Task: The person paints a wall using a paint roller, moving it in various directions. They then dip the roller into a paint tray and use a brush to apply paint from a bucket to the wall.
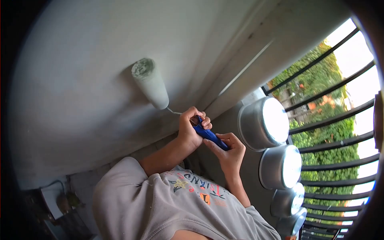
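I'm watching my left grip (190, 129) and right grip (232, 153) clasping the blue handle (211, 136) of a paint roller (153, 87) beside the wall (76, 92); it's probably handling light, the stiff handle giving the best hold.

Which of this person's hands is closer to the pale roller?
The left. The left hand grips the blue handle at the end nearer the pale roller; the right hand holds the handle's far end.

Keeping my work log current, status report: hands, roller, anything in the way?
Left hand and right hand gripping blue handle. Roller by the wall, contact unclear. Metal containers to the right, apart from roller.
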The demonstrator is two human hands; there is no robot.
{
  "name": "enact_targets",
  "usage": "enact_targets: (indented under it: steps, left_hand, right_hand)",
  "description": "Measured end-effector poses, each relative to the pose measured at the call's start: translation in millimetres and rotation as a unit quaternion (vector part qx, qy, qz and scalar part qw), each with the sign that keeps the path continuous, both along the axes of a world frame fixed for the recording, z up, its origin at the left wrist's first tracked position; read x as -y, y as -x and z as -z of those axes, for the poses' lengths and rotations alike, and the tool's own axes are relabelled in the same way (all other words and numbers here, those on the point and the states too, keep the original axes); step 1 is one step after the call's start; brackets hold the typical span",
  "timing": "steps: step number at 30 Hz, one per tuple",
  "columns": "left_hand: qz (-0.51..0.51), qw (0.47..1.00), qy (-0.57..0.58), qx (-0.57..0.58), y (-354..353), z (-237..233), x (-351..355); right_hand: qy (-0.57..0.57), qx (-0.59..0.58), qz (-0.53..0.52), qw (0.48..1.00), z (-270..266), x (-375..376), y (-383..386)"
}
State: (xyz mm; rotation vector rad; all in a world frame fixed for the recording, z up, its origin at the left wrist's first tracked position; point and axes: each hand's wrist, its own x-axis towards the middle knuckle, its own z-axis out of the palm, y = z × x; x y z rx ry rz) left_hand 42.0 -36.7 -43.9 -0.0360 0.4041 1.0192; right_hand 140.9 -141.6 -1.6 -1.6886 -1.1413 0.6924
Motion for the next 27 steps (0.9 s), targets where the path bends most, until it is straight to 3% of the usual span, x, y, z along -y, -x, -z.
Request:
enact_targets:
  steps: [7, 9, 17, 21, 23, 27]
  left_hand:
    - [0.219, 0.974, -0.046, 0.033, -64.2, -4.9, -22.1]
    - [0.296, 0.95, -0.014, 0.103, -70.5, -4.2, -34.8]
    - [0.223, 0.974, -0.024, 0.03, -36.0, -1.0, -12.4]
    - [0.126, 0.991, -0.027, 0.031, 3.2, 5.5, 10.7]
    - [0.07, 0.997, -0.006, 0.025, 23.7, 4.2, 14.9]
    - [-0.04, 0.997, 0.003, -0.062, 48.5, 9.0, 6.6]
  right_hand:
    - [-0.059, 0.026, 0.182, 0.981, 1.9, 12.5, -3.2]
    - [-0.082, 0.092, 0.214, 0.969, 6.3, 7.4, -2.5]
    - [-0.104, 0.147, 0.14, 0.974, 16.7, 19.4, 10.6]
    - [-0.08, 0.098, 0.09, 0.988, 22.5, 20.3, 18.5]
    - [-0.092, 0.103, 0.005, 0.99, 27.2, 16.5, 17.8]
    - [-0.035, 0.061, -0.074, 0.995, 23.5, -20.0, 20.3]
